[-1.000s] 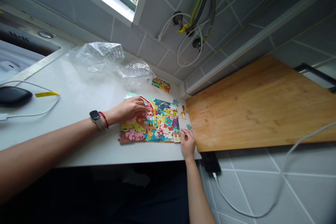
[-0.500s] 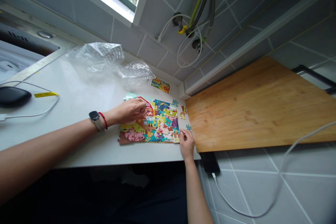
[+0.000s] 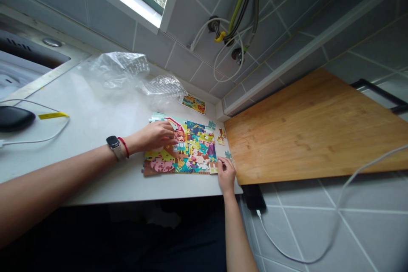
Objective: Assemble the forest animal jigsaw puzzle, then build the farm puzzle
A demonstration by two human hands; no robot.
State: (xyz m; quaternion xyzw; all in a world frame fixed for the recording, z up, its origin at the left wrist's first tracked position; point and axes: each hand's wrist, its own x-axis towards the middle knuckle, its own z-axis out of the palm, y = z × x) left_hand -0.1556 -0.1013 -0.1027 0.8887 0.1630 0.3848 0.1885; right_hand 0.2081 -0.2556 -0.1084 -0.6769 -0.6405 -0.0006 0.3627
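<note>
Left hand (image 3: 153,136) on a colourful jigsaw puzzle (image 3: 197,146), right hand (image 3: 226,176) at its lower right corner, loose pieces (image 3: 221,137) just beside.

From here the jigsaw puzzle (image 3: 191,153) is a riot of colour: a red-and-white barn, mottled pink patches on yellow and brown, and teal and purple blocks. The tabletop (image 3: 95,182) beneath it is plain white, the wooden cutting board (image 3: 302,136) honey-orange streaked with darker grain, and the square wall tiles (image 3: 197,0) grey ruled with pale grout lines.
</note>
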